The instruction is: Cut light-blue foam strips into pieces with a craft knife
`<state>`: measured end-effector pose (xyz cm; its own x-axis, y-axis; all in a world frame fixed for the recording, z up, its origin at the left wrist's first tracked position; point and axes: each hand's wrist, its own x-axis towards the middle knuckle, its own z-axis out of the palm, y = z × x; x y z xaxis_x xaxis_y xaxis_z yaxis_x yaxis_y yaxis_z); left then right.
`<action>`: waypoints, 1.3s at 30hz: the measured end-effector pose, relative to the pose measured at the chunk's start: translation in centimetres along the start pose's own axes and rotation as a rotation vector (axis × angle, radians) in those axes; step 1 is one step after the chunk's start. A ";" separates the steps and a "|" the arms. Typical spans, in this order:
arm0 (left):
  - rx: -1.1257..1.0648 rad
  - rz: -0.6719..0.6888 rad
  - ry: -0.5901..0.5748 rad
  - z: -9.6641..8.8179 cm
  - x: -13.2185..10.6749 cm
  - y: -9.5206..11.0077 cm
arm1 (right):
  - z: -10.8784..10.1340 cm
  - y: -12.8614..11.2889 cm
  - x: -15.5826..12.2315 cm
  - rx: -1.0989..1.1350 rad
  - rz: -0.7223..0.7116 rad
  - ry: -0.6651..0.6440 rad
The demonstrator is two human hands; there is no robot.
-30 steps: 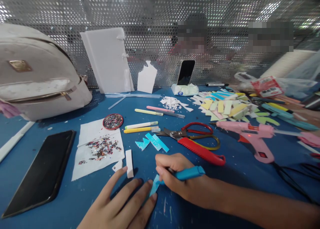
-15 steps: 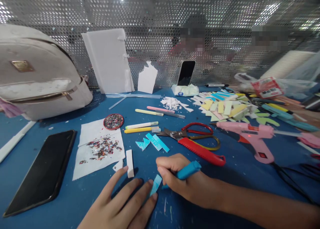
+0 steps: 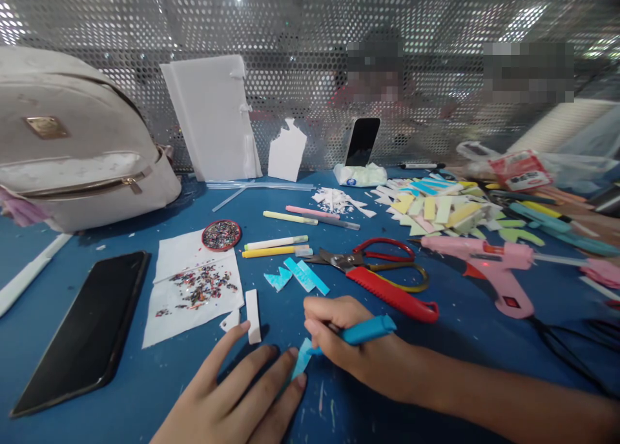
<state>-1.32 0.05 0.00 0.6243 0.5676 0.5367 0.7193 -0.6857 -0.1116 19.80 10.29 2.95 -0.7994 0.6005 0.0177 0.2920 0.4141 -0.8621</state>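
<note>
My right hand [image 3: 349,347] grips a blue marker [image 3: 368,331], its tip down on a small light-blue strip [image 3: 301,360] lying on the blue table [image 3: 145,392]. My left hand [image 3: 237,399] lies flat at the bottom edge, fingers spread, with fingertips pressing the strip's lower end. Just beyond my hands lie other light-blue cut pieces [image 3: 298,276] and a small white strip [image 3: 252,307].
Red-handled scissors [image 3: 382,266], a red utility knife [image 3: 392,294], a pink glue gun [image 3: 484,263] with cord, several pens [image 3: 276,247], glitter on white paper [image 3: 194,289], a glitter lid [image 3: 221,235], a black phone [image 3: 82,331], a beige backpack [image 3: 77,147], coloured strips [image 3: 436,208], a propped phone [image 3: 361,141]. Two people sit behind the mesh.
The marker's tilt shifts slightly as my right hand makes small strokes on the blue strip. My left hand stays put holding the strip.
</note>
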 end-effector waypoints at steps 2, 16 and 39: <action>0.003 -0.001 0.002 0.0 0.0 0.0 | 0.0 -0.1 0.0 -0.001 0.000 -0.014; -0.001 -0.007 0.028 -0.1 -0.1 0.1 | 0.0 0.0 0.0 0.018 0.023 0.018; 0.018 0.013 -0.049 0.1 -0.7 0.2 | 0.0 -0.4 0.1 0.000 0.035 0.019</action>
<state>-1.65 -0.46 -0.46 0.6476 0.5804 0.4938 0.7160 -0.6851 -0.1337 19.63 10.17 3.28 -0.7783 0.6279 -0.0029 0.3201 0.3927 -0.8622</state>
